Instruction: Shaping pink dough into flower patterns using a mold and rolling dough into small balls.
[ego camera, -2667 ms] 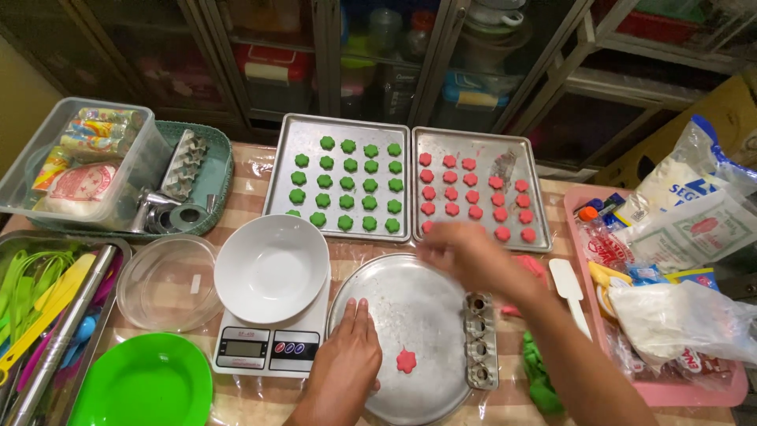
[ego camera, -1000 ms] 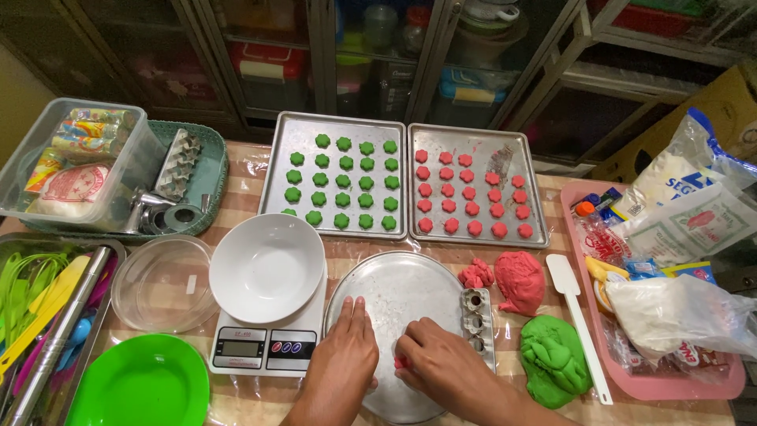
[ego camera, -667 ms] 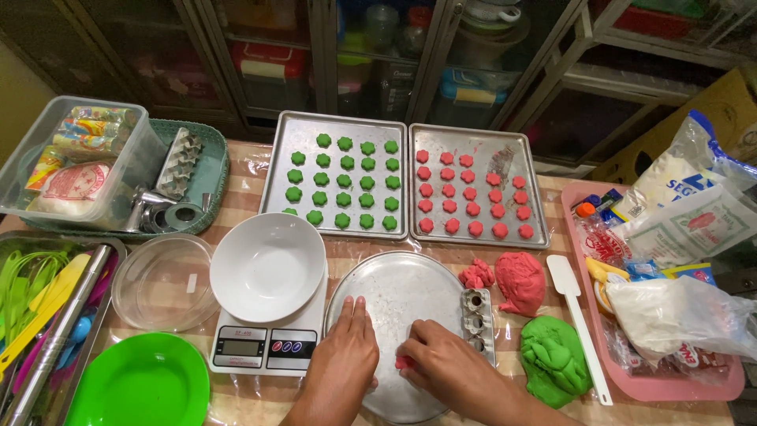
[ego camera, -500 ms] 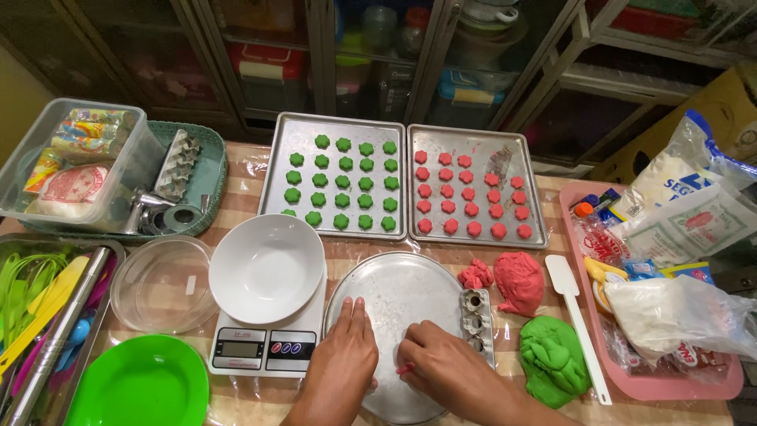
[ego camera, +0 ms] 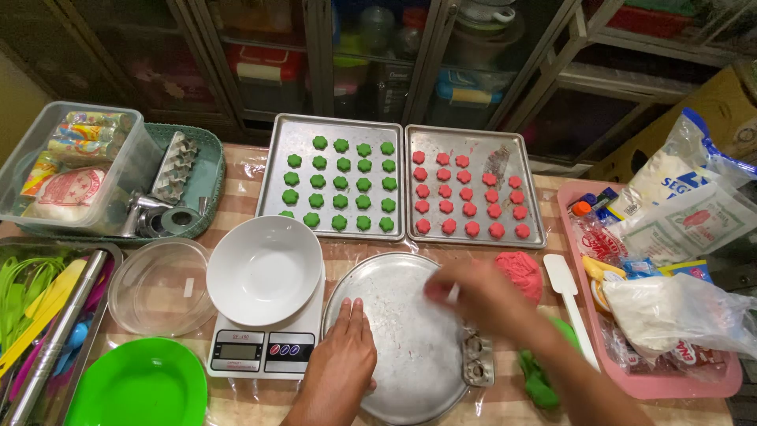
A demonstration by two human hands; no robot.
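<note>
While left hand (ego camera: 341, 359) steadies, round tray (ego camera: 394, 315) flat

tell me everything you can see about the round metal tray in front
The round metal tray is a shallow, silvery, dull pan with a low rim and faint smudges, lying flat on the plastic-covered table beside the kitchen scale. The left hand rests flat on its near-left rim; the blurred right hand hovers above it.

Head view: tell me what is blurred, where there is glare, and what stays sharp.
Head view: the right hand is smeared by motion blur above the round metal pan; the left hand on the pan's rim is sharp, as are both baking trays of green and red pieces; soft glare on the plastic table cover; shelves behind are dim.
</note>
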